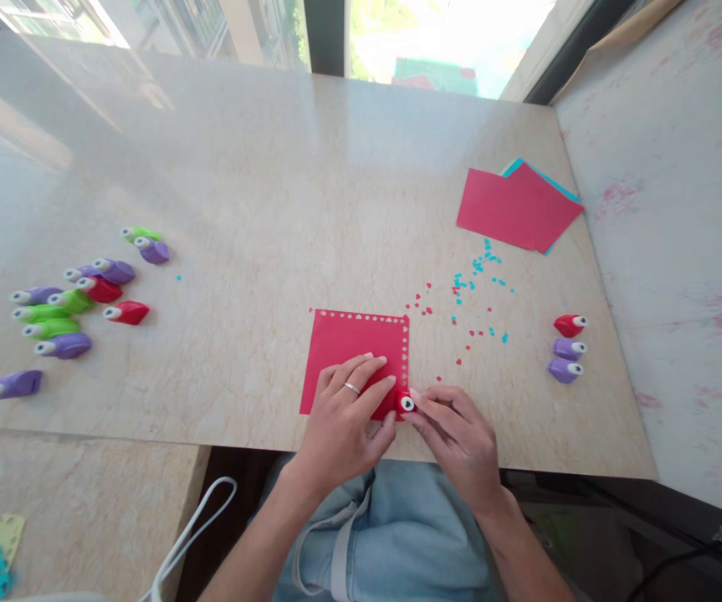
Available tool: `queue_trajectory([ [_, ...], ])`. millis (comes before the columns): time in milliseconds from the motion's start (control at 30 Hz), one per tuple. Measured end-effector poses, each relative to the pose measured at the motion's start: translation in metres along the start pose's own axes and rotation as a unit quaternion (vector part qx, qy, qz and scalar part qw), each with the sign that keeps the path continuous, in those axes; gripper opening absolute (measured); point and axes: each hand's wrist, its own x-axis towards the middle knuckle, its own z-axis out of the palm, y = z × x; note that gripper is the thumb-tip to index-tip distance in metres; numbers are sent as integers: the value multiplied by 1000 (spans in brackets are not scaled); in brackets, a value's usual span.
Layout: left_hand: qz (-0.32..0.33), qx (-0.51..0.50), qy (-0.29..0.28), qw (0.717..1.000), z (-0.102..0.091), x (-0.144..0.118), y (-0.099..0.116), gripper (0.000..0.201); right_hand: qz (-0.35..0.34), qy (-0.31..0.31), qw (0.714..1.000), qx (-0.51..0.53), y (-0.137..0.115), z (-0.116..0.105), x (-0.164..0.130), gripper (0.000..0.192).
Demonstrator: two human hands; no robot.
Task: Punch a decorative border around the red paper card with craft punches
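Observation:
A red sheet of paper (345, 347) lies near the table's front edge, with small cut-outs along its top and right edges. My left hand (351, 410) rests flat on the sheet, fingers spread, a ring on one finger. At the sheet's lower right edge sits a red craft punch (406, 402) with a white button bearing a dark heart. My right hand (458, 431) grips this punch between thumb and fingers from the right. The punch's jaw is hidden from above. Small red paper hearts (427, 310) are scattered to the right of the sheet.
Red and blue papers (511, 205) are stacked at the back right. Blue paper bits (477, 266) lie in front of them. Three punches (566, 349) stand at the right, and several more (65, 305) at the left. A white cable (188, 535) loops at the lower left.

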Motion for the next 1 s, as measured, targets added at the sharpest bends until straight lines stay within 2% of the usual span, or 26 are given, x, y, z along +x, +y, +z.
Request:
queue_trajectory([
  [433, -4, 3, -5, 1000, 2, -1, -1, 28, -18, -1, 1000, 0, 0, 0, 1, 29],
  [833, 2, 7, 5, 1000, 6, -4, -2, 30, -15, 6, 1000, 16, 2, 2, -1, 26],
  [1000, 9, 12, 9, 1000, 6, -5, -2, 30, 23, 3, 997, 73, 1, -2, -1, 27],
])
